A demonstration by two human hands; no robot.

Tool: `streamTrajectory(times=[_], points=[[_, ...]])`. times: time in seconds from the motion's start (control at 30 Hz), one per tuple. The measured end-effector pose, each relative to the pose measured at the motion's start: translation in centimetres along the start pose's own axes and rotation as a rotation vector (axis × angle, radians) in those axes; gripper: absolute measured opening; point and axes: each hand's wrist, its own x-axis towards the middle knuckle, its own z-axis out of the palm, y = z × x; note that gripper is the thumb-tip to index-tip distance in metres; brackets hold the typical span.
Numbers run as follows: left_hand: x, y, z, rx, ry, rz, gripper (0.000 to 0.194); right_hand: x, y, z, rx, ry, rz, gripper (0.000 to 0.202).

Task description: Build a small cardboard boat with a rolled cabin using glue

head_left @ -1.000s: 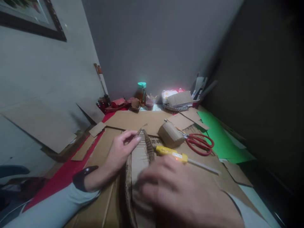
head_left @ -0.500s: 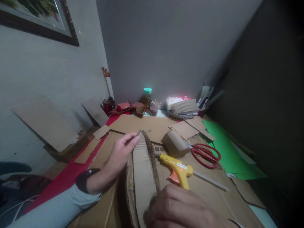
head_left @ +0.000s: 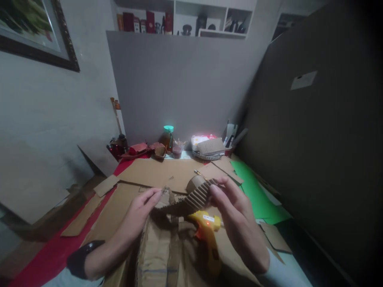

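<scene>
Our left hand (head_left: pixel 140 209) pinches the near-left end of a corrugated cardboard strip (head_left: pixel 191 199), while our right hand (head_left: pixel 236 215) grips its ribbed far-right end between fingers and thumb. The strip hangs above the cardboard model (head_left: pixel 158 255), its long axis running left to right and rising rightward. It appears not yet fixed along the model. The yellow glue gun (head_left: pixel 208 235) lies just below.

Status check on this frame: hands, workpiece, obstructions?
Left hand pinches one end of corrugated cardboard strip; right hand grips the other end. Strip held above cardboard piece. Yellow glue gun directly beneath.
</scene>
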Motion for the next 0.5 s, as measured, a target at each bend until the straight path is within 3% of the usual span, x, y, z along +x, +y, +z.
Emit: streamTrajectory(times=[0.13,0.27,0.4,0.5], points=[[0.4,-0.5,0.0,0.015,-0.022,0.013,0.029,1.4,-0.5,-0.4,0.146,0.049,0.059,0.019],[0.3,-0.3,0.0,0.049,-0.009,0.031,0.029,1.5,-2.2,-0.5,0.192,-0.106,0.194,0.022],[-0.3,0.4,0.3,0.064,-0.044,0.062,0.029,0.4,-1.7,0.9,0.02,-0.327,0.289,0.023],[-1.0,0.9,0.7,0.055,-0.093,0.099,0.027,0.1,0.1,2.3,-0.179,-0.311,0.183,0.019]])
